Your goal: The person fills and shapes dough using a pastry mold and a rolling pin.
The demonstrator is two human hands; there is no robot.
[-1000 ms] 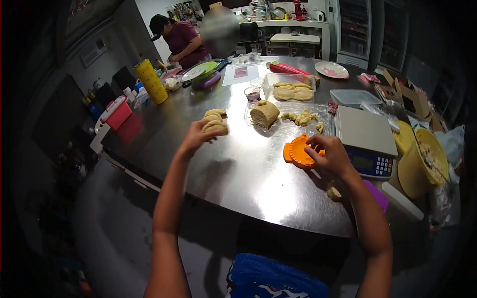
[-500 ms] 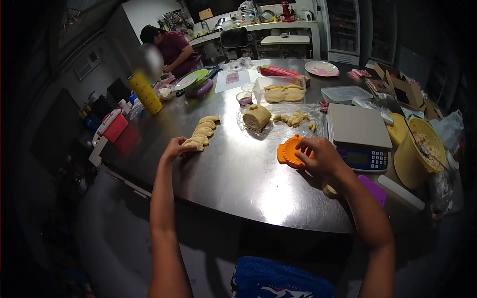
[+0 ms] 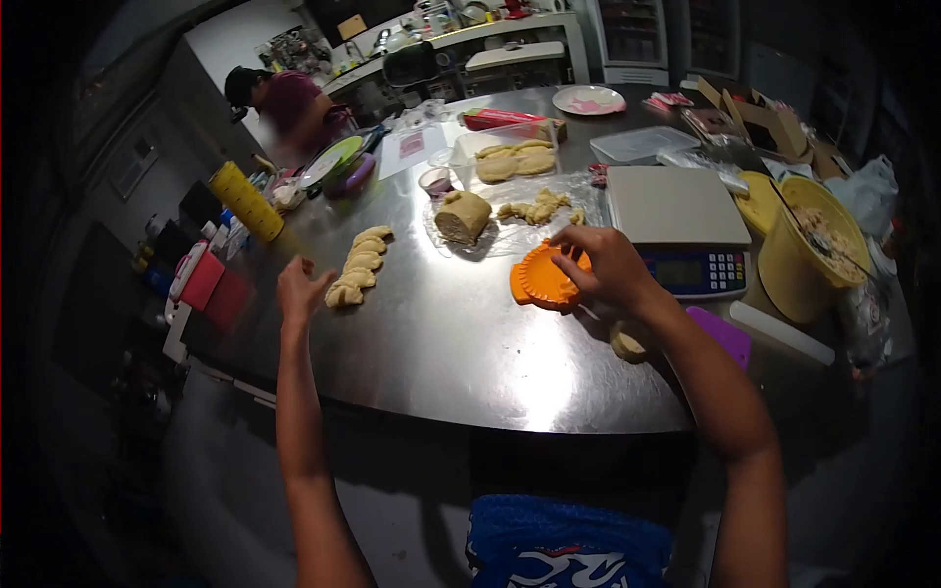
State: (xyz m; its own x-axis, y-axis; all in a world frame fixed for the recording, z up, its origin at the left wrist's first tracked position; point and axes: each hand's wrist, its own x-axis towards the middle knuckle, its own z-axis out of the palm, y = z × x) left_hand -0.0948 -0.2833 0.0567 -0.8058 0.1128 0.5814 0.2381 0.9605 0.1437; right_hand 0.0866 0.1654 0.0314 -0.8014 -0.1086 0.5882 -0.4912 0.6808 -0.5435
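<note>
An orange dumpling press (image 3: pixel 542 274) with a ridged round rim lies on the steel table. My right hand (image 3: pixel 613 267) grips its right side, thumb and fingers bent over the edge; its far handle is hidden. At left, my left hand (image 3: pixel 302 286) holds nothing, with thumb and fingers apart, just beside a row of several folded dough pieces (image 3: pixel 361 265). A thick cut roll of dough (image 3: pixel 463 218) sits on plastic wrap, with dough scraps (image 3: pixel 537 208) next to it. Under my right wrist is a small dough piece (image 3: pixel 628 341), partly covered.
A kitchen scale (image 3: pixel 676 211) stands right of the press, beside a yellow tub (image 3: pixel 809 284) of filling. A purple scraper (image 3: pixel 720 336) lies in front. Behind are a clear container (image 3: pixel 517 169) of dough pieces and a yellow cylinder (image 3: pixel 245 201). Another person (image 3: pixel 291 113) works at the far left.
My left hand has let go of the nearest folded dough piece and moved left, away from the row. My right hand stays at the press. The camera view has shifted slightly.
</note>
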